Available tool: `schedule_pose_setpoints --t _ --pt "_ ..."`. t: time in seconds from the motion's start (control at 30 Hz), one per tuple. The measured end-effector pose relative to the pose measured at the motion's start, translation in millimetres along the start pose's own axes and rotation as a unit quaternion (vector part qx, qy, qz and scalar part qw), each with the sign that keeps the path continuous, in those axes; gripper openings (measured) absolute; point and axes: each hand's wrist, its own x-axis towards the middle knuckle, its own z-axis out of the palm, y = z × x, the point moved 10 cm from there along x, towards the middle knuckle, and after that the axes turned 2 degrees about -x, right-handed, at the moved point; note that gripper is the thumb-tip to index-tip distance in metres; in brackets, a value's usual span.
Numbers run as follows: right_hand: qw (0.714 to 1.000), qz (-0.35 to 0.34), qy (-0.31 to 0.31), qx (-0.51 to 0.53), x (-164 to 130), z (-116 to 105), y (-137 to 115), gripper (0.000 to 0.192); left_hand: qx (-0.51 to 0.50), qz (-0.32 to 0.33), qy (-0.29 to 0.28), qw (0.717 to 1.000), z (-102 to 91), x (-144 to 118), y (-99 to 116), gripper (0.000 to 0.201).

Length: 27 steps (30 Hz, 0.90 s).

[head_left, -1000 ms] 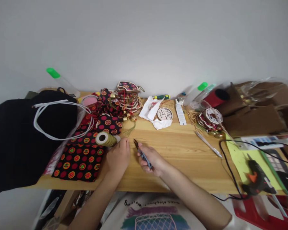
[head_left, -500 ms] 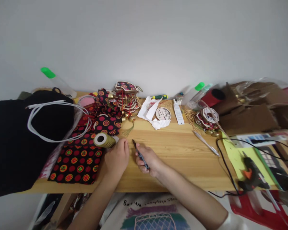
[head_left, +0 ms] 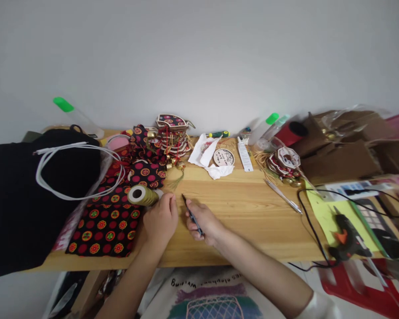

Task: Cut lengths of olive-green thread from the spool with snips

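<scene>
The worktop [head_left: 239, 212] is pale wood with a visible grain and a smooth, faintly satin finish. Toward its left edge lies matt printed cloth [head_left: 103, 221], black with red and orange dots, beside a spool [head_left: 140, 195] of shiny olive-gold thread. The right hand [head_left: 202, 221] grips small snips [head_left: 190, 214] of dull dark metal. Crumpled white paper [head_left: 206, 155] sits near the back edge, and a matt black bag [head_left: 16, 195] at the left corner.

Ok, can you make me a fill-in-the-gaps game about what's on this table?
1. The right hand holds small ____.
2. The left hand rests beside a spool of ____ thread.
3. The glue gun lies on a ____ sheet at the table's right end.
4. The spotted cloth is mostly ____ with red and orange dots.

Missing words: snips; gold; yellow; black
</scene>
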Motion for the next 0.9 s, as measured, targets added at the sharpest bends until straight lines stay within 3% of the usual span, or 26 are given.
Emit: schedule_pose_setpoints --t 0.9 --pt "1.000 -0.017 0.017 0.002 2.3 -1.0 1.2 0.035 -0.020 -0.018 -0.006 1.000 2.9 -0.4 -3.7 0.028"
